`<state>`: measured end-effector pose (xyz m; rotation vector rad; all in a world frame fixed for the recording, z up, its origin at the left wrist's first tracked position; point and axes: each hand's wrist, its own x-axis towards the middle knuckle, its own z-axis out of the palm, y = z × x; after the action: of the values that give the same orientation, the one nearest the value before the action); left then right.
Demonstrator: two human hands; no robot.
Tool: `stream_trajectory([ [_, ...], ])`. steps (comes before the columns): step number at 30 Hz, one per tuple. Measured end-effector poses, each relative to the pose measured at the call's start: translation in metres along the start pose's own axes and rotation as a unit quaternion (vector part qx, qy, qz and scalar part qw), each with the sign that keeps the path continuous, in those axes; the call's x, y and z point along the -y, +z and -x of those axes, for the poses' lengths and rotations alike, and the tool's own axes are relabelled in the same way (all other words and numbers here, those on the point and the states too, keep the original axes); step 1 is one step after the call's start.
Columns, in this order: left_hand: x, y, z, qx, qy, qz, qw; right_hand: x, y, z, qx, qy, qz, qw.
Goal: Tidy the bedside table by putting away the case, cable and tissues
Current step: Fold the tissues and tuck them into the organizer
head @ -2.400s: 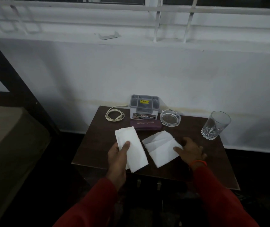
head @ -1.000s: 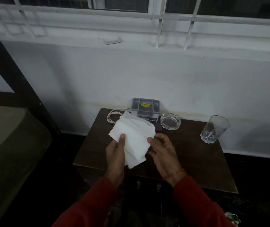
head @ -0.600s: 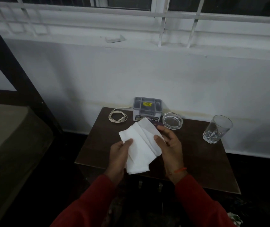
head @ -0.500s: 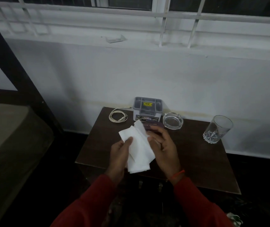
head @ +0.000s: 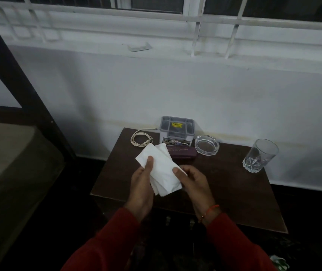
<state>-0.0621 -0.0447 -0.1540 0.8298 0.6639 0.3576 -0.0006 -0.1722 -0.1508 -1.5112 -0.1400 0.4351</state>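
left grip: left hand [head: 140, 184] holds the tissues [head: 161, 169], thumb pressed on top of the stack near its far-left corner, fingers underneath
right grip: right hand [head: 192, 182] pinches the stack's right edge, thumb on top, fingers curled behind
tissues: white folded stack, held above the counter [head: 234, 192] front-centre, between both hands, long axis slanting far-left to near-right
case: maroon case [head: 182, 153] flat on counter just beyond the tissues, in front of grey organiser box [head: 176, 131]
cable: coiled cable [head: 140, 138] left of the box, at back
other: glass ashtray [head: 207, 144] right of box; tumbler [head: 259, 155] far right
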Motion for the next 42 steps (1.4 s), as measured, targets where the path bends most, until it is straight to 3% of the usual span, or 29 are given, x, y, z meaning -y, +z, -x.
stream_trajectory([
  [6, -0.006, 0.008, 0.005, 0.001, 0.017, 0.053, 0.998, 0.003, -0.005, -0.004, -0.061, 0.019, -0.122, 0.990],
  [11, -0.010, 0.002, -0.003, -0.067, -0.008, 0.032, 0.997, 0.028, -0.021, -0.025, -0.118, -0.041, -0.168, 0.978],
  [18, -0.010, 0.001, -0.008, -0.060, -0.027, 0.032, 0.997, 0.094, -0.046, -0.119, -0.202, -0.095, 0.058, 0.973],
  [21, -0.009, -0.001, -0.012, -0.059, -0.036, 0.042, 0.997, 0.115, -0.049, -0.153, -0.209, -0.144, 0.232, 0.939],
  [26, -0.013, 0.002, -0.012, -0.054, -0.034, 0.049, 0.997, 0.125, -0.048, -0.188, -0.161, -0.123, 0.397, 0.895],
  [34, -0.011, 0.003, -0.015, -0.065, -0.073, 0.023, 0.995, 0.120, -0.038, -0.207, -0.103, -0.095, 0.476, 0.868],
  [38, -0.012, 0.006, -0.013, -0.054, -0.082, 0.006, 0.995, 0.113, -0.030, -0.210, -0.040, -0.031, 0.526, 0.849],
  [41, -0.010, 0.005, -0.017, -0.039, -0.073, 0.005, 0.997, 0.111, -0.025, -0.193, -0.109, -0.137, 0.532, 0.828],
  [42, -0.009, 0.005, -0.017, -0.028, -0.057, 0.016, 0.998, 0.111, -0.022, -0.182, -0.112, -0.189, 0.497, 0.840],
])
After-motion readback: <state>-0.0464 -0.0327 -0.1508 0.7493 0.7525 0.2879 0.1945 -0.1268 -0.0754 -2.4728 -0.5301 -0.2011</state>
